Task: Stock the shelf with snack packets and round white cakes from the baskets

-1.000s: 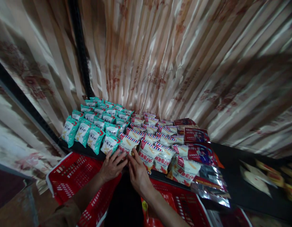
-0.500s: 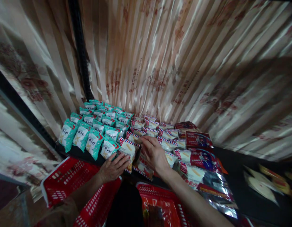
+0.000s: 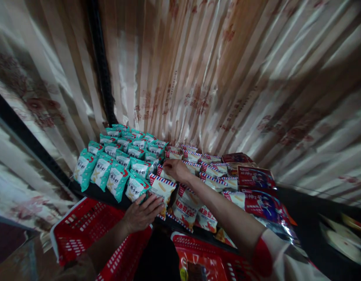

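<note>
My left hand (image 3: 143, 214) lies with fingers stretched out against the lower front of a white snack bag (image 3: 162, 188) with a red-and-blue striped edge. Beside its fingertips stands a teal snack bag (image 3: 136, 187). Further back, my right hand (image 3: 178, 170) has its fingers bent together at the top of another striped-edge snack bag (image 3: 162, 172); its fingertips are partly hidden. Under my right forearm, more striped-edge bags (image 3: 185, 207) lean at the shelf's front.
Rows of teal bags (image 3: 117, 181) fill the left of the black shelf (image 3: 303, 210). Dark red packets (image 3: 255, 178) lie to the right. Below are a red basket (image 3: 89, 218) and a second red basket (image 3: 209, 246) holding a packet. A pleated curtain (image 3: 198, 78) hangs behind.
My right hand has moved back and left, deeper into the striped-edge bags, uncovering those at the front. My left hand stays on the same bag. The view has shifted slightly.
</note>
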The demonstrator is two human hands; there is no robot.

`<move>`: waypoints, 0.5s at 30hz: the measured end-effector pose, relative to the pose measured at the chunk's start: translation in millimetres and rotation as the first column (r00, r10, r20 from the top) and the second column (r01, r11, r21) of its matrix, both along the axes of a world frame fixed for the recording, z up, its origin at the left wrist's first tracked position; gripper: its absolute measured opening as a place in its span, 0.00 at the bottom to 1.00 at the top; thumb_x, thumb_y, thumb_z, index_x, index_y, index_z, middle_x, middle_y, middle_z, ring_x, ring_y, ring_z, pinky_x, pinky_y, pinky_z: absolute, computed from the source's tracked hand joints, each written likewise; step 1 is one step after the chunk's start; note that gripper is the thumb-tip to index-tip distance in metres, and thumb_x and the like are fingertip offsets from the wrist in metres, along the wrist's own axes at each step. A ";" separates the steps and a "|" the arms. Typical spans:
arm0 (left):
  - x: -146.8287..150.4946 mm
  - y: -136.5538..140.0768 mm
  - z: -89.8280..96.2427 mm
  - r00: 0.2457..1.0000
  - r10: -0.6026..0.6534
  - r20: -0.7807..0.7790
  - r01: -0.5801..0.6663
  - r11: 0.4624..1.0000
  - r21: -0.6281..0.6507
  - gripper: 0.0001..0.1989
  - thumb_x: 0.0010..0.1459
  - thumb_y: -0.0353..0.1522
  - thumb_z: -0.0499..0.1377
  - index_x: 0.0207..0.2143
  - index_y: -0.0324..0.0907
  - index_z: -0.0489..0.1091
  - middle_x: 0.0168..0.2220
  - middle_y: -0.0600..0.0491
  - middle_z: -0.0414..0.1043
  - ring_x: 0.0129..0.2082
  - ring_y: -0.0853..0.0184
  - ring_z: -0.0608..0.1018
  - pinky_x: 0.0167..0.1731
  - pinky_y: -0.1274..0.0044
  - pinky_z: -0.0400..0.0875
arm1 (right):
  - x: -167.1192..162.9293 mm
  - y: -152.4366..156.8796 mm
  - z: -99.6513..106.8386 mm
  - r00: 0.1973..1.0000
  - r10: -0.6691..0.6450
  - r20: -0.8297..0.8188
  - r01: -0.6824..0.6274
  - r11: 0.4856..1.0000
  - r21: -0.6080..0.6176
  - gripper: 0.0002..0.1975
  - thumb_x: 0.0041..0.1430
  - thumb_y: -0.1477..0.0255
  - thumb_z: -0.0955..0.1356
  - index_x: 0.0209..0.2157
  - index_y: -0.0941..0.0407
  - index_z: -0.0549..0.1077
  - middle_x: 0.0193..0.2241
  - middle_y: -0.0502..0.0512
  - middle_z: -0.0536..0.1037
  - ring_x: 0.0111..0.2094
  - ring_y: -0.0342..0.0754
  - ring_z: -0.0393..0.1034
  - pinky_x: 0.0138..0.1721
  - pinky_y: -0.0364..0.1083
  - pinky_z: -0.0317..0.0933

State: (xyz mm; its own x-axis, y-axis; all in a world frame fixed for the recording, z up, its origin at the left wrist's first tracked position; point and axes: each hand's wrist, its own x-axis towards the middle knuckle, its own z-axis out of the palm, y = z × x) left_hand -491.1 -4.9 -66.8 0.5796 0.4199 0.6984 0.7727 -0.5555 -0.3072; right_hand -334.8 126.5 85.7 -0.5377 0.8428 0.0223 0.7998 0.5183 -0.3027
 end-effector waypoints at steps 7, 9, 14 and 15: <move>2.6 0.9 1.1 1.000 0.017 0.011 -0.017 1.000 -0.024 0.19 0.57 0.36 0.55 0.52 0.48 0.66 0.64 0.57 0.51 0.65 0.64 0.49 0.63 0.66 0.40 | -13.5 0.3 -19.9 0.983 -0.007 -0.182 0.019 0.997 0.068 0.11 0.54 0.80 0.62 0.30 0.58 0.76 0.31 0.55 0.79 0.33 0.45 0.71 0.36 0.40 0.59; 3.2 1.3 2.3 1.000 0.025 0.006 -0.025 0.999 -0.043 0.19 0.58 0.36 0.54 0.53 0.48 0.66 0.63 0.57 0.53 0.65 0.64 0.48 0.63 0.66 0.39 | -13.3 1.1 -21.6 0.979 0.021 -0.203 -0.008 0.998 0.063 0.11 0.55 0.80 0.62 0.30 0.58 0.76 0.31 0.54 0.78 0.33 0.44 0.70 0.36 0.40 0.59; 3.7 1.7 1.5 0.999 0.012 0.034 -0.009 0.997 -0.078 0.20 0.58 0.36 0.54 0.54 0.47 0.65 0.63 0.57 0.52 0.64 0.65 0.50 0.63 0.67 0.37 | -0.1 8.2 -8.8 0.985 -0.025 -0.172 0.033 0.998 0.046 0.10 0.58 0.74 0.63 0.39 0.56 0.74 0.35 0.53 0.79 0.34 0.44 0.71 0.36 0.40 0.59; 3.7 1.8 0.8 0.999 0.007 0.039 -0.004 0.997 -0.075 0.20 0.58 0.35 0.54 0.54 0.47 0.65 0.63 0.57 0.52 0.64 0.65 0.51 0.62 0.67 0.38 | 3.9 10.7 -5.2 0.988 -0.055 -0.142 0.065 0.995 0.071 0.11 0.59 0.73 0.63 0.41 0.55 0.74 0.36 0.53 0.78 0.35 0.44 0.71 0.36 0.40 0.59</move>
State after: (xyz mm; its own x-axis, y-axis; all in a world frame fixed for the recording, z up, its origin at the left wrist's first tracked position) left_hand -487.4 -3.1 -66.0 0.5502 0.4746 0.6871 0.7862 -0.5717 -0.2346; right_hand -331.0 137.3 80.5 -0.4734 0.8666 0.1579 0.7827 0.4961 -0.3759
